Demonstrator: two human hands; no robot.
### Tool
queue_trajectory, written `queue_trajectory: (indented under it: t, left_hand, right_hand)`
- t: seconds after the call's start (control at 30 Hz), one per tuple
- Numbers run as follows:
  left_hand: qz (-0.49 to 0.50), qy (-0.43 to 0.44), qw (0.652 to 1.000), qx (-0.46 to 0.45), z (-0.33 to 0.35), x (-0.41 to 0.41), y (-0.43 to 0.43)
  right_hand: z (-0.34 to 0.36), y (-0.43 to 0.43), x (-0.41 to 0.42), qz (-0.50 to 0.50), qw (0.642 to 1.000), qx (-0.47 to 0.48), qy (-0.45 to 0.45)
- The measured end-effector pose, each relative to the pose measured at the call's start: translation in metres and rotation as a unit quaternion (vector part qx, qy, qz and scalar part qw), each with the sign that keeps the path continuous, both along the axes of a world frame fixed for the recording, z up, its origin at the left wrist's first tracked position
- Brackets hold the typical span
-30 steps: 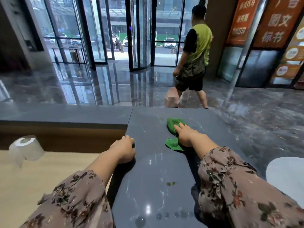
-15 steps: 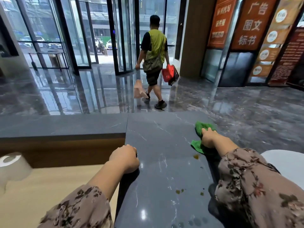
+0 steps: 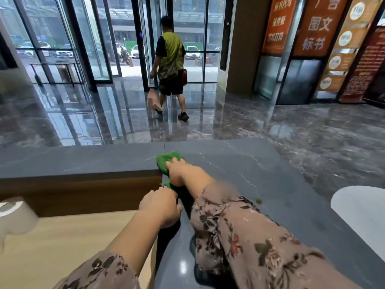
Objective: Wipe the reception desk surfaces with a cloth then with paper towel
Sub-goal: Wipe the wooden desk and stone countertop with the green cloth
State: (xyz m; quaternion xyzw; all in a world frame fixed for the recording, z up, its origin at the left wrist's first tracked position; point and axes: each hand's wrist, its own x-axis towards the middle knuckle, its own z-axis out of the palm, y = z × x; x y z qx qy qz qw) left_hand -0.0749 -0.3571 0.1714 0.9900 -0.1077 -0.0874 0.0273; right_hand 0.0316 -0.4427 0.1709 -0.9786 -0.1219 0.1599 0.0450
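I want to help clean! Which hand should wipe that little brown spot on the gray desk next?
Probably the right hand: it already presses the green cloth, and the spot lies beside its sleeve. The left hand holds the desk edge.

Right hand presses green cloth on desk.

I count two hands of mine, left and right, one green cloth, one paper roll at lower left, one white round object at right, one person walking at upper centre.
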Motion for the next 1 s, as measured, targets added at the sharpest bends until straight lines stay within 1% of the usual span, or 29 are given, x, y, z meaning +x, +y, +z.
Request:
queue_trajectory:
  t: [0.1,0.17,0.3,0.4,0.47,0.53,0.57,0.63,0.77,0.83,0.9,1.0]
  left_hand:
    - [0.023,0.010,1.000,0.003,0.004,0.000,-0.004]
    - [0.033,0.004,0.999,0.007,0.008,0.000,-0.008]
    - [0.048,-0.043,0.997,0.049,0.014,0.002,-0.013]
    - [0.075,-0.076,0.994,0.038,0.012,0.010,-0.014]
    - [0.091,-0.071,0.993,0.007,0.009,0.015,-0.013]
    - [0.097,-0.023,0.994,-0.041,0.005,0.020,-0.016]
    - [0.096,0.012,0.994,-0.057,0.004,0.021,-0.016]
    - [0.086,0.057,0.993,-0.048,0.004,0.024,-0.018]
    - [0.082,0.074,0.993,-0.032,0.009,0.030,-0.021]
    - [0.082,0.075,0.993,-0.029,0.009,0.031,-0.022]
    - [0.079,0.075,0.994,-0.027,0.006,0.031,-0.022]
    - [0.074,0.069,0.994,-0.032,0.002,0.030,-0.020]
  right_hand:
    - [0.001,-0.022,0.002,0.037,0.999,-0.003,-0.003]
    - [0.001,-0.051,0.008,0.027,1.000,0.001,-0.003]
    - [0.000,-0.141,0.020,-0.060,0.998,-0.013,-0.008]
    - [-0.002,-0.217,0.022,-0.131,0.990,-0.045,-0.008]
    - [-0.004,-0.252,0.019,-0.163,0.984,-0.068,-0.004]
    - [-0.002,-0.273,0.017,-0.180,0.980,-0.090,0.003]
    - [0.001,-0.274,0.016,-0.184,0.978,-0.094,0.006]
    - [0.005,-0.271,0.019,-0.187,0.977,-0.104,0.013]
    - [0.015,-0.241,0.029,-0.203,0.967,-0.153,0.022]
    - [0.019,-0.212,0.031,-0.179,0.972,-0.150,-0.005]
    - [0.021,-0.171,0.036,-0.164,0.978,-0.125,-0.010]
    - [0.011,-0.104,0.053,-0.124,0.991,-0.042,-0.034]
